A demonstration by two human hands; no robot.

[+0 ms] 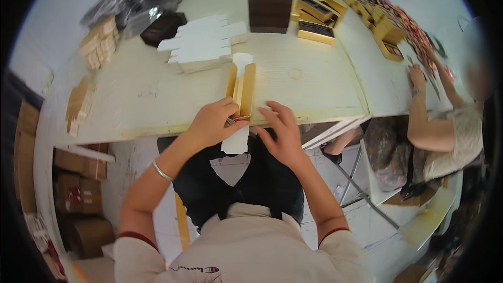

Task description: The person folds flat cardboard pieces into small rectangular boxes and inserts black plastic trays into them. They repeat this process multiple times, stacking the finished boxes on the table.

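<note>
In front of me a long, narrow gold carton (pixel 248 85) with a white inside lies across the table's front edge. A white end flap points away from me, and another white flap hangs over the edge toward my lap. My left hand (pixel 210 123) grips the carton's near end, thumb and fingers closed on its left side. A small greyish bit shows between those fingers, too small to name. Just right of the carton, my right hand (pixel 282 132) is held with fingers spread and nothing in them.
Flat white cartons (pixel 201 42) are stacked beyond my left hand. A tall dark brown box (pixel 270 2) stands at the back beside gold boxes (pixel 315 31). Folded card pieces (pixel 78 104) lie far left. A co-worker's hand (pixel 417 77) is at the right, near small gold boxes (pixel 389 31).
</note>
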